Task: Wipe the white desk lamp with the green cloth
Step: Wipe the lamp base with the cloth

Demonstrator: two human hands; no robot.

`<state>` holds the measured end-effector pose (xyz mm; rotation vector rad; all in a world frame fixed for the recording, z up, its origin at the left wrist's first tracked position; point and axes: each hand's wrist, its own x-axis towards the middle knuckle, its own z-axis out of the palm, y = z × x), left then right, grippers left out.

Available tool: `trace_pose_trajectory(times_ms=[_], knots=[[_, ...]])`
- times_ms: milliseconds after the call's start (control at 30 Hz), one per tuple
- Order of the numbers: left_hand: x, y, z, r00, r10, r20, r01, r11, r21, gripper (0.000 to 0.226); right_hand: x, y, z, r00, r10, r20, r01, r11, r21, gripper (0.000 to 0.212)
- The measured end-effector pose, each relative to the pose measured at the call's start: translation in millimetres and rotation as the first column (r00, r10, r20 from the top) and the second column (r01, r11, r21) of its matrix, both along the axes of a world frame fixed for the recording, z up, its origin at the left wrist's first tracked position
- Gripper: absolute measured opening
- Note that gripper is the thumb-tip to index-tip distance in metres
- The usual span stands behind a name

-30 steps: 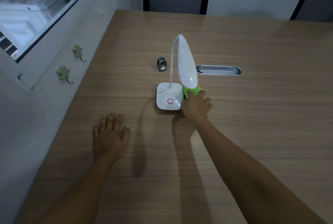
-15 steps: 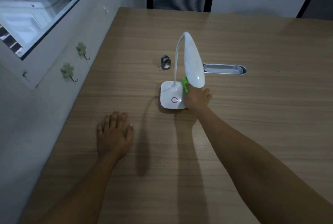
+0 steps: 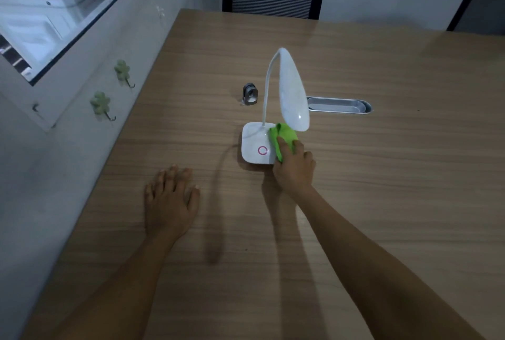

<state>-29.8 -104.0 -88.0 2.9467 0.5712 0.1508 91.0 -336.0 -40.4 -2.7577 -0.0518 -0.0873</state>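
Note:
The white desk lamp (image 3: pixel 255 145) stands in the middle of the wooden table, with a square base bearing a pink ring, a thin curved neck and a long drooping head. My right hand (image 3: pixel 295 170) grips the bunched green cloth (image 3: pixel 282 136) and presses it on the right side of the lamp's base, under the tip of the head. My left hand (image 3: pixel 170 200) lies flat on the table, palm down with fingers spread, well left of the lamp and holding nothing.
A small dark metal object (image 3: pixel 250 98) stands behind the lamp. A metal cable slot (image 3: pixel 338 104) is set into the wooden table (image 3: pixel 382 175) to the lamp's right. The wall with two clover hooks (image 3: pixel 101 103) runs along the left edge. Chairs stand at the far side.
My right hand has slid the green cloth left from the table beside the base onto the base's right part. My left hand has stayed flat on the table.

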Motion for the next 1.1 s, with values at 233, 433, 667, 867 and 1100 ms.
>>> trace_pose_trajectory(times_ms=[233,433,667,867,1100], knots=[[0,2,-3,1.0,0.001,-0.011,-0.001,1.0,0.008,0.061,-17,-3,2,0.993,0.083,0.079,-0.082,0.996,-0.018,0.061],[0,2,-4,1.0,0.001,0.003,-0.001,1.0,-0.001,0.059,-22,-13,0,0.999,-0.048,-0.006,0.048,0.999,0.004,0.057],[-2,1,0,1.0,0.001,-0.005,-0.001,1.0,-0.013,0.062,-28,37,14,0.949,0.244,0.2,-0.251,0.968,0.013,0.052],[-2,1,-2,1.0,0.01,0.007,-0.01,0.999,-0.039,0.058,16,104,29,0.902,0.328,0.281,-0.358,0.932,0.06,0.039],[0,0,-2,0.998,0.022,0.062,-0.021,0.999,-0.024,0.055,66,153,30,0.907,0.38,0.183,-0.412,0.891,0.19,0.033]])
